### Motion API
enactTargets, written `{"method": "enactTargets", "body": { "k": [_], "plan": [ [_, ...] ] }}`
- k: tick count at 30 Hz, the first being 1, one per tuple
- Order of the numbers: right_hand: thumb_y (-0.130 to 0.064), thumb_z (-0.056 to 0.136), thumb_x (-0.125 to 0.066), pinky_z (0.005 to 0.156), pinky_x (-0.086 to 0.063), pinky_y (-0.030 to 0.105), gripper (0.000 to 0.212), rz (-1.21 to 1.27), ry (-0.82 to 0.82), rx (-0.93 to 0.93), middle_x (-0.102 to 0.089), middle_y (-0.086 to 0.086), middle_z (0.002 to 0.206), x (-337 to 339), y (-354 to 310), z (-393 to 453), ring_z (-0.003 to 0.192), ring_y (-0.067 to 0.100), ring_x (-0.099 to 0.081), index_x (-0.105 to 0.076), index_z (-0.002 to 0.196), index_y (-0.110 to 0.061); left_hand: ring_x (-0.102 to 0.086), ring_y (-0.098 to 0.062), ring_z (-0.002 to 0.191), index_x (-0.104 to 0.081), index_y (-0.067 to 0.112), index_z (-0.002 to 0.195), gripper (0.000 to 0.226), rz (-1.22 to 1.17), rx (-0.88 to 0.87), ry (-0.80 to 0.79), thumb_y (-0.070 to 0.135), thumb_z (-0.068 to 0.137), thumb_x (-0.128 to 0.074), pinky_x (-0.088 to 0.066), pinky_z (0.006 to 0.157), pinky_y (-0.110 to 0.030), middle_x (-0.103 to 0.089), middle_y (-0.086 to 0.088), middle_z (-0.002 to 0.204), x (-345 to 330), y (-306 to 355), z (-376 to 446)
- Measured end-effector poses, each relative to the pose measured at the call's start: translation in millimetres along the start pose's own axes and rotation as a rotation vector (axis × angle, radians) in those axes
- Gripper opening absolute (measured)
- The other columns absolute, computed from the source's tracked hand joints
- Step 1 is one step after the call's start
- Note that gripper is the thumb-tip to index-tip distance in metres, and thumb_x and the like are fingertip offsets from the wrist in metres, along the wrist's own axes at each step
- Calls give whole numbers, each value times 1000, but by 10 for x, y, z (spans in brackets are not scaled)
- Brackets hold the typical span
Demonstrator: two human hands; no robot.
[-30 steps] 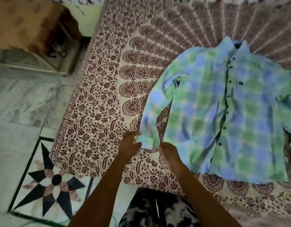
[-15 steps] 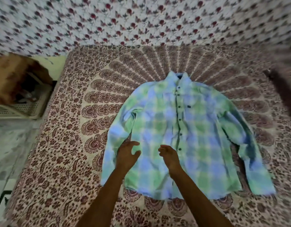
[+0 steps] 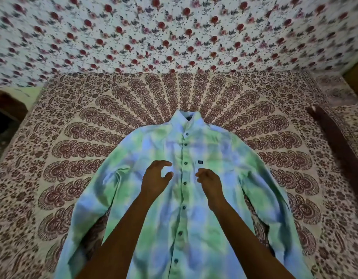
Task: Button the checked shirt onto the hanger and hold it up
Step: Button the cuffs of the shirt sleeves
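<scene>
The checked shirt (image 3: 194, 198), in green, blue and white, lies flat and face up on the bed, collar away from me, its dark buttons running down the front placket. Both sleeves spread out to the sides. My left hand (image 3: 156, 178) hovers over the chest just left of the placket, fingers loosely curled and holding nothing. My right hand (image 3: 209, 179) hovers just right of the placket below the small dark chest label, fingers also loosely curled and empty. No hanger shows in view.
A patterned maroon and cream bedspread (image 3: 83, 158) covers the bed. A rose-print cloth (image 3: 174, 33) hangs behind it. A dark brown object (image 3: 333, 141) lies at the right edge of the bed.
My view has swung from the bed's left edge and floor to centre on the shirt. Both hands have moved from the left sleeve's cuff up to the chest beside the placket.
</scene>
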State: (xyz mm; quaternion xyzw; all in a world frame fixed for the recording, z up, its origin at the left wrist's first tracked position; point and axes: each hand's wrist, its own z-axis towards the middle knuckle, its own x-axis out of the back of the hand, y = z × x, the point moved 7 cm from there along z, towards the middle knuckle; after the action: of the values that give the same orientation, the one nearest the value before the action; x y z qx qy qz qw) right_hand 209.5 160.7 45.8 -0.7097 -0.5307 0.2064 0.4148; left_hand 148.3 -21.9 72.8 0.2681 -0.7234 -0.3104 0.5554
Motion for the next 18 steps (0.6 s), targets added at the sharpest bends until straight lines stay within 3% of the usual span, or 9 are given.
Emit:
{"method": "enactTargets", "body": {
  "k": [2, 4, 9, 13, 18],
  "plan": [
    [-14, 91, -51, 70, -41, 23, 16, 9, -1, 8, -62, 10, 105, -25, -99, 225, 95, 25, -57, -63, 100, -9, -59, -24, 102, -65, 13, 107, 25, -5, -16, 8, 12, 82, -67, -46, 83, -29, -61, -7, 115, -36, 43, 256],
    [-13, 91, -51, 78, -42, 27, 16, 4, 10, 15, -63, 13, 112, -43, -190, 451, 104, 29, -58, -62, 102, -11, -60, -24, 103, -65, 12, 106, 24, -14, -36, 25, 11, 82, -66, -45, 82, -27, -62, -8, 114, -51, 80, 534],
    [-14, 90, -53, 96, -47, 44, 19, -23, 34, 37, -65, 13, 108, -165, -397, 982, 102, 29, -59, -60, 79, -28, -61, -26, 100, -65, 12, 105, 23, -3, -78, 26, 10, 82, -66, -45, 79, -27, -63, -8, 112, -81, 118, 1208],
    [-13, 90, -52, 78, -45, 29, 15, -55, 54, 57, -63, 9, 101, -299, -536, 1524, 94, 23, -57, -65, 100, -13, -59, -25, 105, -64, 13, 107, 24, 29, -63, 0, 17, 84, -65, -46, 83, -30, -62, -8, 114, -161, 13, 1779],
    [-11, 89, -56, 81, -41, 30, 20, -176, 182, 229, -64, 12, 100, -407, -833, 2191, 90, 26, -59, -60, 107, -3, -62, -28, 102, -67, 14, 101, 18, 26, 35, 134, 22, 86, -62, -49, 88, -38, -67, -8, 109, -235, -126, 2438]
  ]
}}
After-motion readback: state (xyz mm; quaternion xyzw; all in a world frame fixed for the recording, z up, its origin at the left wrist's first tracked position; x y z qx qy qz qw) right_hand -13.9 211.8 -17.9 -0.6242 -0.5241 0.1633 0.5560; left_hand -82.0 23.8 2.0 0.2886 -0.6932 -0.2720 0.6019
